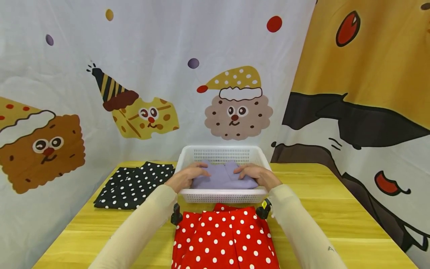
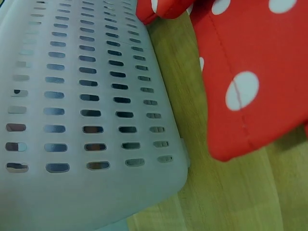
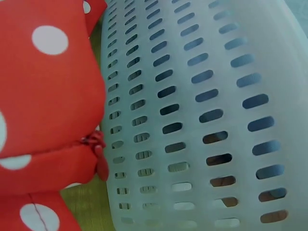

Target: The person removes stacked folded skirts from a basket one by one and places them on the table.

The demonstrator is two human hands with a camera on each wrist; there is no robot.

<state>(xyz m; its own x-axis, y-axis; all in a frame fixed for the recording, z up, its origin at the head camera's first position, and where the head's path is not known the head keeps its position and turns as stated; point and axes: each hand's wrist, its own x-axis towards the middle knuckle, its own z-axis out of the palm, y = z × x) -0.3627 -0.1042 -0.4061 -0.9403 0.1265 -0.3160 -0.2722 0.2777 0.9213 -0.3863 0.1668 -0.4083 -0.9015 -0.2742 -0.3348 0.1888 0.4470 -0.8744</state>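
Note:
A folded lavender cloth lies inside a white perforated plastic basket. My left hand reaches over the basket's left side, its fingers resting on the left part of the cloth. From the other side my right hand touches the cloth's right part with spread, slightly bent fingers. In front of the basket, between my forearms, lies a red garment with white polka dots. Both wrist views show the basket's slotted wall beside the red fabric, with the hands out of sight there.
A folded black cloth with white dots lies left of the basket on the wood-grain table. Behind the table hangs a printed curtain with cartoon figures, close to the basket's back.

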